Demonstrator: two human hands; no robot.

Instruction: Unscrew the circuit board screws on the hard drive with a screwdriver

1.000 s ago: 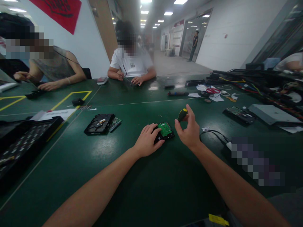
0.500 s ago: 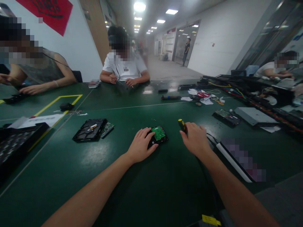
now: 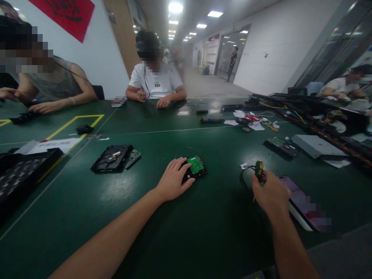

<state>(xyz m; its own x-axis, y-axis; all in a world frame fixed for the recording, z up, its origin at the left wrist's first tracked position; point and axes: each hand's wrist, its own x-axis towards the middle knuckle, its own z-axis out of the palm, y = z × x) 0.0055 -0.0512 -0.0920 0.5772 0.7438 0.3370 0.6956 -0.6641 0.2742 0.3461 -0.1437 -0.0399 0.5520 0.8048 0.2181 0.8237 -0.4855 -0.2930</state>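
Observation:
A hard drive (image 3: 200, 170) with a green circuit board facing up lies flat on the table. My left hand (image 3: 174, 179) rests over its left side, fingers across the top and thumb along the near edge, holding it in place. The part under the palm is hidden. Off to the right, my right hand (image 3: 271, 192) is closed around a screwdriver (image 3: 259, 169) with a yellow and black handle, pointing its thin shaft down. Right beside that hand are a black cable (image 3: 241, 179) and a phone (image 3: 299, 193) on a white block.
A black fan-like unit (image 3: 112, 158) and a small circuit board (image 3: 134, 159) lie to the left. Another drive (image 3: 280, 147), a grey metal box (image 3: 318, 146) and wires (image 3: 252, 118) occupy the right. An open black case (image 3: 31, 166) stands far left. Co-workers sit around the green table (image 3: 151, 240).
My right hand has moved right and nearer to me with the screwdriver, away from the hard drive toward the phone. My left hand has stayed on the drive.

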